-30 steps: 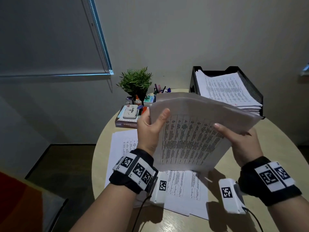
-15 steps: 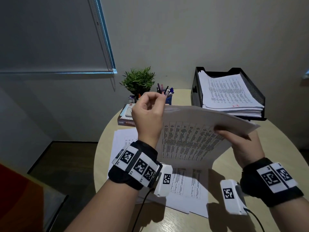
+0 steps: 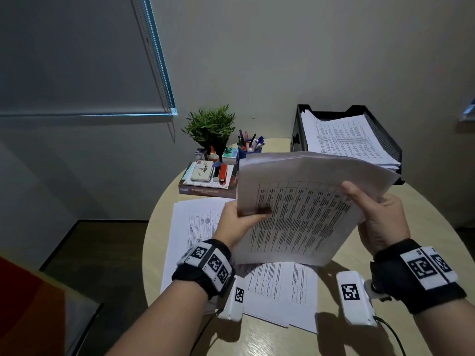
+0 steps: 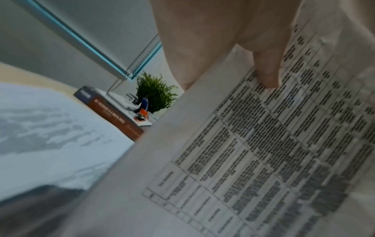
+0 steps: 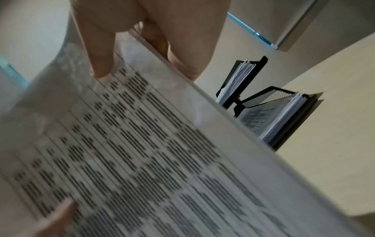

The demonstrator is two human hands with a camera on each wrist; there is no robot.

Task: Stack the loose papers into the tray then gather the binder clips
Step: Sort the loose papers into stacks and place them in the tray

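Head view: we've got a sheaf of printed papers (image 3: 303, 214) lifted off the round table (image 3: 385, 337), tilted up w/ its far edge toward the black mesh tray (image 3: 385, 134), which already holds a thick pile at the back right. Our left hand (image 3: 239, 224) pinches the sheaf's left edge, thumb on the printed face; our right hand (image 3: 380, 217) grips the right edge the same way, thumb on top, other fingers behind. Two-sided hold likely keeps the sheets squared so they drop in as one block. More loose sheets (image 3: 200, 227) lie flat on the table under & left of the sheaf, so paper step isn't done; binder clips, we can't pick out any. Left wrist view: thumb pressed on the text table, rest of fingers hidden behind the paper; book (image 4: 113, 115) and plant (image 4: 156, 93) beyond. Right wrist view: thumb on top, fingers curled under the edge, tray just past the sheaf's edge, near but apart.
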